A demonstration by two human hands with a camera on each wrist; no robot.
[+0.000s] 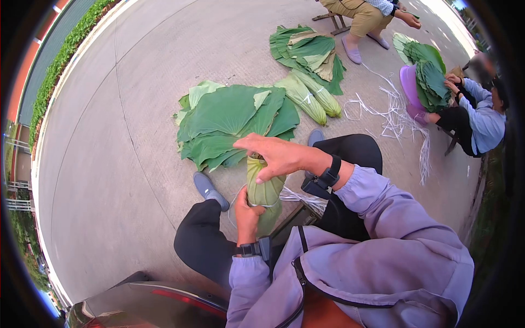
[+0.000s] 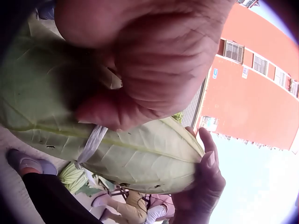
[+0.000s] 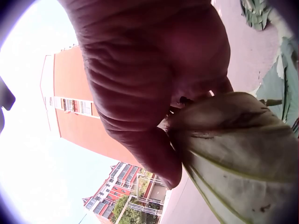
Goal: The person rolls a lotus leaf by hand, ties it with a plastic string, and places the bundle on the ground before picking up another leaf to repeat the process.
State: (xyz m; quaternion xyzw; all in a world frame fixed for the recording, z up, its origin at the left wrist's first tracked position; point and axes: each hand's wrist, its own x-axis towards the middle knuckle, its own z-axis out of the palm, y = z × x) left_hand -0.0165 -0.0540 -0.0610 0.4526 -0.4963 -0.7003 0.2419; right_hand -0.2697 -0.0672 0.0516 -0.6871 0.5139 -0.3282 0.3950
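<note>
A long bundle wrapped in pale green leaf stands between the knees, a white tie around its middle. The left hand grips its side, the thumb lying beside the tie. At the bundle's upper end is the right hand, palm over the tip and thumb against the leaf; its other fingers are partly hidden.
Stacked green leaves lie on the pavement ahead, two tied bundles beside them. White strips are scattered at the right. Two seated people work near more leaves. A dark red vehicle is at lower left.
</note>
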